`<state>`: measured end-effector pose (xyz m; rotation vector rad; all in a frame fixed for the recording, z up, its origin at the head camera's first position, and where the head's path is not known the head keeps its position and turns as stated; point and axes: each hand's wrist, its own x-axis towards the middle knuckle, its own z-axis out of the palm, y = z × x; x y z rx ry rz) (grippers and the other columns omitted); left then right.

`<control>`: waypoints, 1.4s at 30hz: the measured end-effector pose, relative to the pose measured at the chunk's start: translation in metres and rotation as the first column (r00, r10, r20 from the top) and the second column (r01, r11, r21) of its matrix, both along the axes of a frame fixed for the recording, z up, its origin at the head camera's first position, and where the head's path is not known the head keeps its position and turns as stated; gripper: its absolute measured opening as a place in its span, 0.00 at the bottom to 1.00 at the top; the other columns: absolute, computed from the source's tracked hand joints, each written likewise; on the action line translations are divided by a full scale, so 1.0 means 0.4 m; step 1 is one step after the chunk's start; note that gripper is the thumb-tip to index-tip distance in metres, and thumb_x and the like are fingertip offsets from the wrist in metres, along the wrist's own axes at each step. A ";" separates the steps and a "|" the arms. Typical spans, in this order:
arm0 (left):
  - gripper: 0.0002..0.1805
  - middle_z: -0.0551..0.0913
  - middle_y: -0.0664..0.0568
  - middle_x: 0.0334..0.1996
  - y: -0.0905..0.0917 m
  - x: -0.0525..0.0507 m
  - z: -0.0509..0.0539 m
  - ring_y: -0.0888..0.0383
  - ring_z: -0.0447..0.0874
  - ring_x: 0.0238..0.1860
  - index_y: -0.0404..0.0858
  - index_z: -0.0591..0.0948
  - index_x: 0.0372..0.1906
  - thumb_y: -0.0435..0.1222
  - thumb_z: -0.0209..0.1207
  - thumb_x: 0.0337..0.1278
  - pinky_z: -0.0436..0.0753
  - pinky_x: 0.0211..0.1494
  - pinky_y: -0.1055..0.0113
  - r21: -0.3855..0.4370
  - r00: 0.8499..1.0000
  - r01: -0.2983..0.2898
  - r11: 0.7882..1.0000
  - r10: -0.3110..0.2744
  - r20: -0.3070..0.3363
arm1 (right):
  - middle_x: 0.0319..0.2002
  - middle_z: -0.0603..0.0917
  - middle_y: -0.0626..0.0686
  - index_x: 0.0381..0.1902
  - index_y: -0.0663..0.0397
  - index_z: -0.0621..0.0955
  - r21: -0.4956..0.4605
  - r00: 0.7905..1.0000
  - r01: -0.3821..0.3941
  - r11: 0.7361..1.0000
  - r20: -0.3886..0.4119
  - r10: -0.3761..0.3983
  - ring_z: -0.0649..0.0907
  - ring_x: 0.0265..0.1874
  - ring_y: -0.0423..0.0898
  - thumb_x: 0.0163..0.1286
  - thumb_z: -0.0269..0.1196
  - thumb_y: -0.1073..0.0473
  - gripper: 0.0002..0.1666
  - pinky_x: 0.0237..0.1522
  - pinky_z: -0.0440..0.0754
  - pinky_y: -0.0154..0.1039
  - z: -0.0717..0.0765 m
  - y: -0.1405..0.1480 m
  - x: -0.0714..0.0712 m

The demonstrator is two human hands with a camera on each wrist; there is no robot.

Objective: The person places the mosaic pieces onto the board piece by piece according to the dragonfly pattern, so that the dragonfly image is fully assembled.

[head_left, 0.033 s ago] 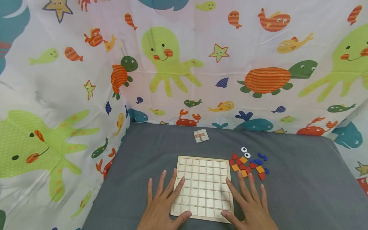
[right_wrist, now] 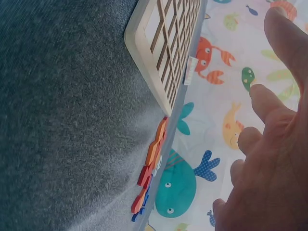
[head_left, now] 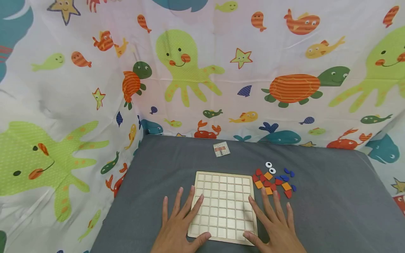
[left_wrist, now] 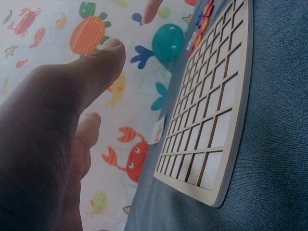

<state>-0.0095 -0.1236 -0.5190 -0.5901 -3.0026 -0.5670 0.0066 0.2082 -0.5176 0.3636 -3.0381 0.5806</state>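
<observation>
Evidently neither of your hands is holding anything. Your left hand (head_left: 178,228) has its fingers fanned out, thumb and forefinger reaching over the near left part of the wooden grid board (head_left: 222,211); your right hand (head_left: 276,230) mirrors it at the right edge, fingers spread and slightly bent. Both wrist views show a gap below your thumbs, so you seem to be hovering, not gripping the frame.

Between them, the board lies flat on the grey cloth (head_left: 332,200), nearly square to you, which likely puts all its cells within reach of both hands. Just past your right fingertips, beside the board's right edge, the red pieces (head_left: 278,181), orange squares (head_left: 268,176) and blue pieces (head_left: 284,178) lie loosely mixed, probably set there to be handy for that hand without covering the grid. Two white rings (head_left: 270,171) sit at the far side of that cluster.

Beyond the board lies a small printed card (head_left: 221,149), presumably put where you can see it over your fingers; its print is too small to read. Behind everything hangs a sea-creature curtain (head_left: 227,80).
</observation>
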 end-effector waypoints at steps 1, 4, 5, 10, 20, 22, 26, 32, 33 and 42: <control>0.54 0.36 0.64 0.87 0.000 -0.001 0.001 0.51 0.25 0.87 0.68 0.45 0.86 0.75 0.55 0.62 0.27 0.80 0.30 0.002 1.000 0.002 1.000 -0.002 -0.002 | 0.88 0.35 0.46 0.86 0.22 0.54 0.002 1.000 0.000 1.000 -0.001 0.000 0.30 0.85 0.57 0.69 0.65 0.25 0.55 0.74 0.16 0.71 0.001 0.000 0.000; 0.53 0.35 0.64 0.87 -0.001 -0.003 0.001 0.49 0.27 0.87 0.67 0.45 0.87 0.74 0.56 0.63 0.26 0.80 0.33 0.018 1.000 0.013 1.000 -0.013 0.000 | 0.88 0.38 0.48 0.86 0.22 0.54 -0.004 1.000 -0.006 1.000 -0.002 0.006 0.31 0.85 0.57 0.69 0.65 0.25 0.55 0.75 0.16 0.71 0.003 -0.001 -0.003; 0.53 0.36 0.63 0.87 -0.001 -0.005 0.000 0.49 0.28 0.87 0.67 0.45 0.87 0.73 0.56 0.64 0.28 0.81 0.34 0.030 1.000 0.021 0.999 -0.021 -0.001 | 0.88 0.39 0.48 0.86 0.22 0.54 -0.010 1.000 -0.011 1.000 0.001 0.011 0.32 0.85 0.57 0.70 0.65 0.26 0.54 0.75 0.17 0.71 0.006 -0.001 -0.005; 0.50 0.41 0.62 0.87 -0.014 -0.022 -0.003 0.51 0.37 0.87 0.63 0.47 0.87 0.65 0.59 0.70 0.44 0.83 0.39 0.133 0.996 0.067 0.989 -0.073 0.042 | 0.80 0.69 0.50 0.83 0.31 0.66 -0.099 0.999 -0.010 0.995 -0.049 0.005 0.59 0.81 0.63 0.72 0.68 0.35 0.46 0.78 0.38 0.74 0.034 0.005 -0.034; 0.46 0.50 0.52 0.86 -0.061 -0.095 -0.014 0.41 0.43 0.86 0.63 0.53 0.86 0.59 0.62 0.72 0.42 0.80 0.26 0.212 0.980 0.078 0.974 -0.114 0.165 | 0.52 0.91 0.56 0.62 0.53 0.86 -0.153 0.974 0.088 0.984 -0.193 -0.117 0.88 0.52 0.62 0.72 0.72 0.55 0.22 0.53 0.83 0.67 0.077 0.078 -0.145; 0.46 0.49 0.50 0.86 -0.072 -0.112 -0.016 0.38 0.41 0.86 0.59 0.54 0.86 0.57 0.63 0.72 0.38 0.78 0.23 0.234 0.967 0.078 0.969 -0.131 0.220 | 0.53 0.90 0.58 0.64 0.55 0.85 -0.152 0.979 0.106 0.983 -0.156 -0.130 0.87 0.53 0.64 0.75 0.70 0.56 0.22 0.53 0.83 0.67 0.077 0.095 -0.169; 0.48 0.48 0.45 0.86 -0.095 -0.145 -0.021 0.32 0.38 0.85 0.52 0.57 0.87 0.54 0.67 0.69 0.34 0.75 0.19 0.273 0.934 0.091 0.958 -0.177 0.310 | 0.55 0.88 0.61 0.67 0.58 0.83 -0.122 0.986 0.144 0.982 -0.061 -0.152 0.84 0.57 0.66 0.78 0.67 0.56 0.24 0.56 0.81 0.69 0.081 0.123 -0.215; 0.52 0.47 0.43 0.86 -0.115 -0.178 -0.031 0.31 0.36 0.85 0.51 0.57 0.87 0.53 0.70 0.64 0.33 0.73 0.17 0.238 0.904 0.121 0.964 -0.206 0.374 | 0.54 0.87 0.65 0.65 0.59 0.83 -0.090 0.985 0.150 0.985 -0.071 -0.156 0.84 0.54 0.67 0.76 0.68 0.61 0.22 0.52 0.83 0.69 0.073 0.166 -0.275; 0.52 0.48 0.43 0.86 -0.115 -0.180 -0.033 0.31 0.36 0.85 0.52 0.57 0.87 0.53 0.70 0.63 0.33 0.72 0.16 0.231 0.902 0.123 0.965 -0.206 0.379 | 0.53 0.87 0.65 0.64 0.60 0.84 -0.081 0.984 0.142 0.986 -0.098 -0.150 0.84 0.52 0.67 0.75 0.69 0.62 0.22 0.51 0.83 0.69 0.068 0.173 -0.283; 0.50 0.44 0.49 0.87 -0.101 -0.184 -0.042 0.36 0.34 0.86 0.57 0.59 0.86 0.56 0.68 0.61 0.28 0.73 0.18 0.188 0.892 0.106 0.976 -0.177 0.415 | 0.49 0.86 0.63 0.60 0.61 0.85 0.001 0.986 0.088 0.996 -0.141 -0.087 0.84 0.50 0.66 0.71 0.72 0.66 0.20 0.51 0.82 0.69 0.008 0.224 -0.353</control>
